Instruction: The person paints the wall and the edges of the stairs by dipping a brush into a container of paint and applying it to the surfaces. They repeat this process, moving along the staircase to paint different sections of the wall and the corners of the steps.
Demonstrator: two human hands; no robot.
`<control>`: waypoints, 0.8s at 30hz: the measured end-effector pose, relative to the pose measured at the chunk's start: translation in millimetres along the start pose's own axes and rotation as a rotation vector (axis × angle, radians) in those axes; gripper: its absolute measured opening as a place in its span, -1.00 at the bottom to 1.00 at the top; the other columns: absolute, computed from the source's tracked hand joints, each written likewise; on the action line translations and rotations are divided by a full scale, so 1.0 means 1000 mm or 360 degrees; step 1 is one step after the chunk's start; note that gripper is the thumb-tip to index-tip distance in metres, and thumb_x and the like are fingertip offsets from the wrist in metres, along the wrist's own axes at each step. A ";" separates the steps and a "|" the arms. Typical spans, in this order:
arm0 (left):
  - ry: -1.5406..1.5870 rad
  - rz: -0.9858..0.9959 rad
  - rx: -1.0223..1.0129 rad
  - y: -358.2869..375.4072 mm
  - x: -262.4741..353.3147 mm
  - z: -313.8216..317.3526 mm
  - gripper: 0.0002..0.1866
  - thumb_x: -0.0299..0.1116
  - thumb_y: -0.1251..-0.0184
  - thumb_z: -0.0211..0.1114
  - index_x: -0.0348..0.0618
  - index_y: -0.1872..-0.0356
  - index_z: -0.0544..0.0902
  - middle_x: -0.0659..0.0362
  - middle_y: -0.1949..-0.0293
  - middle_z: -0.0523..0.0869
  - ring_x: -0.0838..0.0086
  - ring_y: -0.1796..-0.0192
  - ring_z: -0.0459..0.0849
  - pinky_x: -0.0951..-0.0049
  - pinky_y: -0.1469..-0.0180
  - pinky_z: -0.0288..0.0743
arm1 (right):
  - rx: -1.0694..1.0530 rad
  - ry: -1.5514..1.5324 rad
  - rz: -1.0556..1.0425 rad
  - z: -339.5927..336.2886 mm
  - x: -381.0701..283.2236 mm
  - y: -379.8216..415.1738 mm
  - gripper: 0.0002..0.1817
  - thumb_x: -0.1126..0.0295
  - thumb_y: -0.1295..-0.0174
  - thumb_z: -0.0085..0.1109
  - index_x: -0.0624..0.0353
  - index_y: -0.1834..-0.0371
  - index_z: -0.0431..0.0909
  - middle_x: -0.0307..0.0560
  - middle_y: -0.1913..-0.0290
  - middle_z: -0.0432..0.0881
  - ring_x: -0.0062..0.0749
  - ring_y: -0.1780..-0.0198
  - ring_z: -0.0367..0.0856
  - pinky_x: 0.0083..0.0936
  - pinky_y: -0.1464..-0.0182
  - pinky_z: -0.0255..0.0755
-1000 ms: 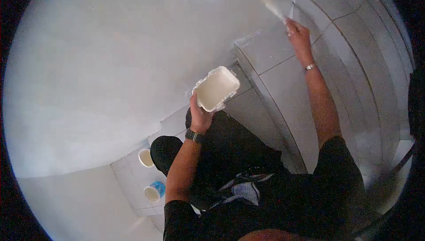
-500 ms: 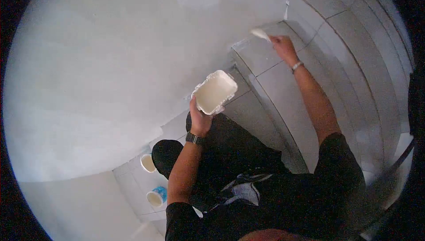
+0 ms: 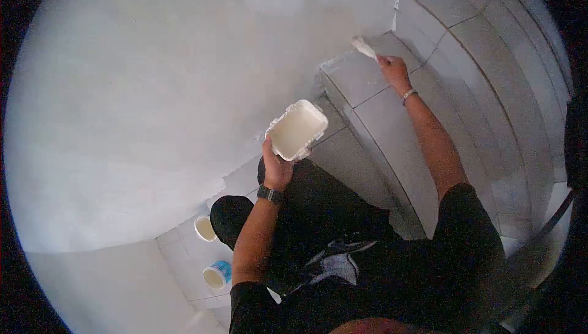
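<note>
A rectangular white paint tub (image 3: 299, 129), coated around its rim and holding cream-white paint, rests in my left hand (image 3: 279, 167). My fingers wrap its near end and underside, with the open top facing up. My right hand (image 3: 395, 72) is closed around the handle of a paintbrush (image 3: 364, 46) whose bristles are covered in white. The brush tip is close to the foot of the pale wall (image 3: 184, 89), where it meets a tiled step (image 3: 361, 73).
Grey tiled stairs (image 3: 465, 58) curve up on the right. A white bucket (image 3: 205, 228) and a blue-and-white bucket (image 3: 216, 274), both with pale contents, stand on the floor tiles (image 3: 184, 254) at lower left. My bent knee (image 3: 229, 214) is beside them.
My right hand has shifted slightly down, and the brush now points more clearly up and left toward the wall. The tub in my left hand stays almost in place.
</note>
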State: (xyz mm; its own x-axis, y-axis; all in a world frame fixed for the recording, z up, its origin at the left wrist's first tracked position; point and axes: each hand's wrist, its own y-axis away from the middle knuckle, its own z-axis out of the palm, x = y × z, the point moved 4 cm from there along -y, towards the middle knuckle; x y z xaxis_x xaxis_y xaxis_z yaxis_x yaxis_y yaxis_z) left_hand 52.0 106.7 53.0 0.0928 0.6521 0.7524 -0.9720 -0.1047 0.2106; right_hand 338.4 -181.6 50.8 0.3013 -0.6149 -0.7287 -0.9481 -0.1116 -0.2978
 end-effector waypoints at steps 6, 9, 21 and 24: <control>0.0092 0.0014 0.0105 0.002 -0.002 0.000 -0.35 0.17 -0.39 -0.29 -0.07 -0.30 0.28 0.10 -0.22 0.45 0.20 -0.18 0.51 0.07 -0.05 0.51 | 0.0027 0.0101 0.0063 -0.009 -0.004 0.015 -0.54 0.09 -0.28 0.04 0.33 0.50 0.58 0.05 0.63 0.47 -0.21 0.54 0.44 -0.26 0.40 0.32; 0.0047 0.0063 -0.0031 -0.005 -0.004 -0.005 -0.35 0.18 -0.39 -0.28 -0.05 -0.31 0.28 0.11 -0.23 0.44 0.19 -0.20 0.49 0.06 -0.08 0.48 | -0.0020 0.0100 0.0095 -0.010 -0.003 0.009 -0.53 0.07 -0.25 0.07 0.32 0.52 0.57 0.04 0.63 0.48 -0.21 0.54 0.45 -0.25 0.41 0.32; 0.0043 0.0061 0.0021 0.001 -0.002 0.000 -0.36 0.13 -0.42 -0.32 -0.12 -0.31 0.26 0.09 -0.22 0.44 0.20 -0.17 0.51 0.07 -0.03 0.51 | 0.0291 -0.0654 0.0002 -0.096 -0.102 -0.020 -0.53 -0.02 -0.25 0.09 0.22 0.17 0.66 -0.35 0.63 0.42 -0.66 0.57 0.34 -0.61 0.50 0.23; 0.0108 0.0012 0.0045 0.003 -0.002 0.003 -0.35 0.15 -0.42 -0.31 -0.10 -0.31 0.25 0.09 -0.23 0.43 0.20 -0.19 0.49 0.06 -0.04 0.50 | 0.0172 -0.0233 -0.0044 -0.064 -0.067 -0.018 -0.50 -0.02 -0.27 0.04 0.30 0.39 0.62 -0.06 0.64 0.50 -0.40 0.58 0.41 -0.35 0.42 0.31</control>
State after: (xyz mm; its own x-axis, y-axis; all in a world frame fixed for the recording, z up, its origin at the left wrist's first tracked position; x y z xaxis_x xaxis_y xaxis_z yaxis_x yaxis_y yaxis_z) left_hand 49.1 103.4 54.1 0.0695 0.7004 0.7104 -0.9661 -0.1303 0.2230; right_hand 329.3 -188.7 144.5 0.3461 -0.4916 -0.7991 -0.9252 -0.0375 -0.3776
